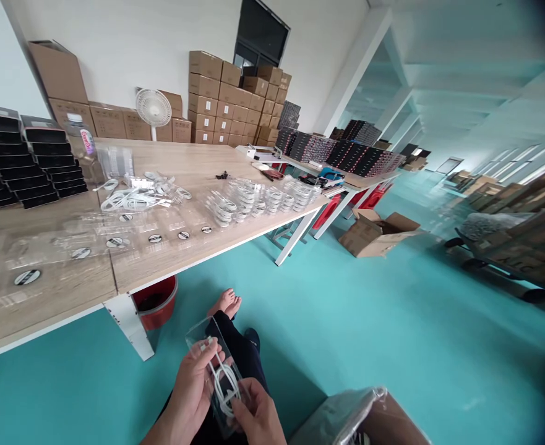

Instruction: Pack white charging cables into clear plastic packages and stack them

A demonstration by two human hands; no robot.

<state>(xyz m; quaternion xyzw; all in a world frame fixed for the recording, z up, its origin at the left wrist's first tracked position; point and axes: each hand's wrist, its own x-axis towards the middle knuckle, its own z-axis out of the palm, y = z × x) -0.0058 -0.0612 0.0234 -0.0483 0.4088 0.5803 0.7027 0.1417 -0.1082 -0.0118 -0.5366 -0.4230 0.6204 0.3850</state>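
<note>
Above my lap I hold a coiled white cable (224,382) together with a clear plastic tray (197,334). My left hand (192,380) is closed at the upper end, its thumb and fingers pinching the cable near a connector and gripping the tray's side. Lower down, my right hand (257,411) is closed on the looped part, with the thumb pressed on the coil. Whether the cable sits inside the tray or on top of it, I cannot tell. On the table, a pile of loose white cables (137,196) lies beside rows of clear trays with round labels (155,238).
The wooden table (198,159) carries stacked packed cables (263,199), black boxes (21,162) and a bottle (84,145). A lined carton (346,411) stands at my right. A red bucket (159,306) sits beneath the table; an open carton (377,233) lies on the floor.
</note>
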